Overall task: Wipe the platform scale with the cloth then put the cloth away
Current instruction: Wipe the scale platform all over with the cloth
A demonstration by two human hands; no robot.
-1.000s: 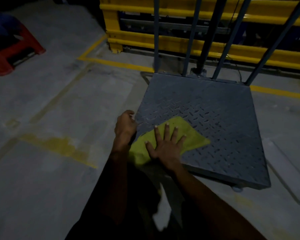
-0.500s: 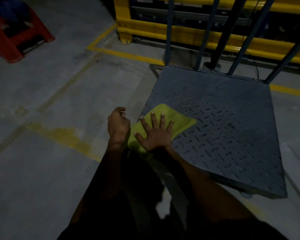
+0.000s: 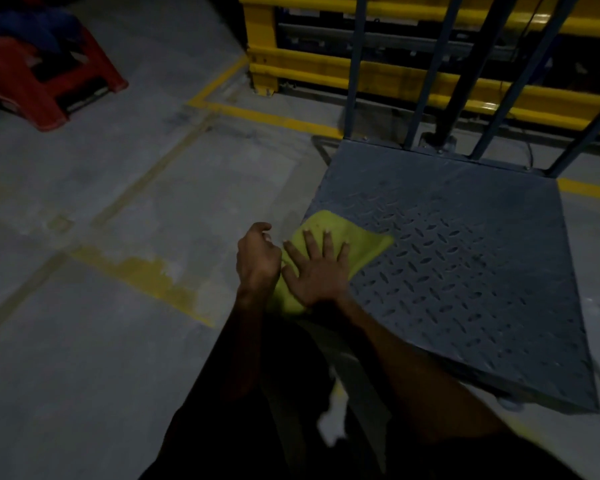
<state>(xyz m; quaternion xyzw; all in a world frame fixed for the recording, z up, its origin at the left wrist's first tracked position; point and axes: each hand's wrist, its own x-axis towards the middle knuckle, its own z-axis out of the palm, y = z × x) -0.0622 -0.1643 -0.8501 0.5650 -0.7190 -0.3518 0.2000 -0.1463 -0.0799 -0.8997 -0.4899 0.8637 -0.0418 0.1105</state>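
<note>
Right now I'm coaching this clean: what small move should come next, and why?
Probably slide the flat right hand and the yellow-green cloth away across the grey diamond-plate scale platform. The cloth covers only the near left corner, so most of the plate looks unwiped. The left hand is curled at the edge.

We're reaching both bare forearms forward and down from the bottom of the view, converging toward the middle. Our right hand (image 3: 317, 268) is lying palm-down, fingers (image 3: 327, 241) straight and spread, thumb angled out to the left, pressing flat on the yellow-green cloth (image 3: 368, 245). Our left hand (image 3: 257, 259) is sitting just beside it on the left, knuckles up, fingers curled inward; whether it's gripping anything we can't tell. The two hands are nearly touching at the thumb side. Both wrists are running roughly straight.
</note>
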